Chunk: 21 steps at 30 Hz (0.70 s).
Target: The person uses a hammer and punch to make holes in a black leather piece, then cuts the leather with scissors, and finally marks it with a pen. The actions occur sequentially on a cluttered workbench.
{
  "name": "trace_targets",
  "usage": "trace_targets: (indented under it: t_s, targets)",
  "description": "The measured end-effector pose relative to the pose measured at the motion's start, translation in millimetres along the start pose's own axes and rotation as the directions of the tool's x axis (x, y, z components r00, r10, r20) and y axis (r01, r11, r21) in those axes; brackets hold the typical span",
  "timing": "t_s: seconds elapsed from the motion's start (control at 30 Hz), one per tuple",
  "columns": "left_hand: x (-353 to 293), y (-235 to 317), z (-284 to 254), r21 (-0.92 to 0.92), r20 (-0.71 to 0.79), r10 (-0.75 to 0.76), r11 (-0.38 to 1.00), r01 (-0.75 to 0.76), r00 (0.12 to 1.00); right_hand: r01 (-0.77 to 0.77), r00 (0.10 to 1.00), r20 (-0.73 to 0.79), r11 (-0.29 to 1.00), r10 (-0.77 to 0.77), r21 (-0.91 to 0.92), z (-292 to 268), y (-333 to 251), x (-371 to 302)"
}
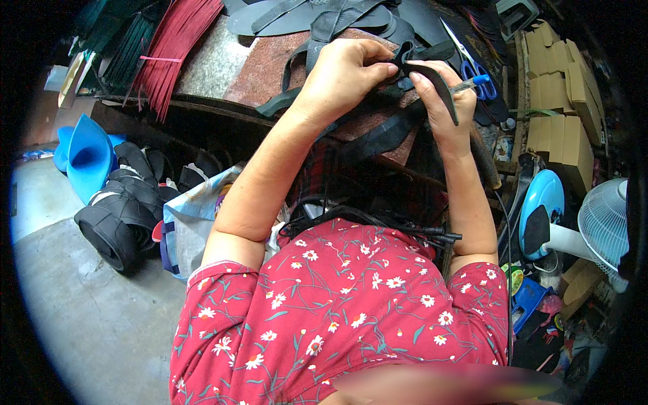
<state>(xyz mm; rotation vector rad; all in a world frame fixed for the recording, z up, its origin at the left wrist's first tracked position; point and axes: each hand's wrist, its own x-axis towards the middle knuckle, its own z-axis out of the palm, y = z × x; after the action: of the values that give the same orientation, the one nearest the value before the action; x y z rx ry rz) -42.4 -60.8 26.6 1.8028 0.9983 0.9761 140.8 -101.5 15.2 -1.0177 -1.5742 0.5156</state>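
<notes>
Both my hands are raised over the workbench and meet at a black strap (440,89), which looks like rubber or leather. My left hand (344,77) pinches a folded, looped part of it between thumb and fingertips. My right hand (447,111) is closed on the strap too, and a free end hangs down across its fingers. A slim stick-like tool with a blue end (480,79) pokes out from the right hand's fingers; its exact kind is hidden. Scissors with blue handles (475,73) lie just beyond that hand. More black straps (388,135) lie below and around my hands.
Black flat sole-shaped pieces (270,19) cover the back of the bench beside a reddish stone slab (260,67) and bundled red strips (177,50). Cardboard boxes (563,128) and a fan (597,219) stand right. Black rolled pieces (121,219) and a bag (192,226) are left.
</notes>
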Motion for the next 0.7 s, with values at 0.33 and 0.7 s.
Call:
trace_targets:
  t_s: [0.33,0.7]
  targets:
    - [-4.0,4.8,3.7,0.028,-0.060,-0.019,0.999,0.021,0.998,0.000,1.000,-0.026,0.998,-0.002,-0.066,6.2,-5.2,-3.4]
    - [-3.8,2.3,3.1,0.109,-0.044,-0.009,0.994,0.014,0.999,0.052,0.998,-0.017,0.991,-0.054,-0.126,8.9,-5.0,-4.4]
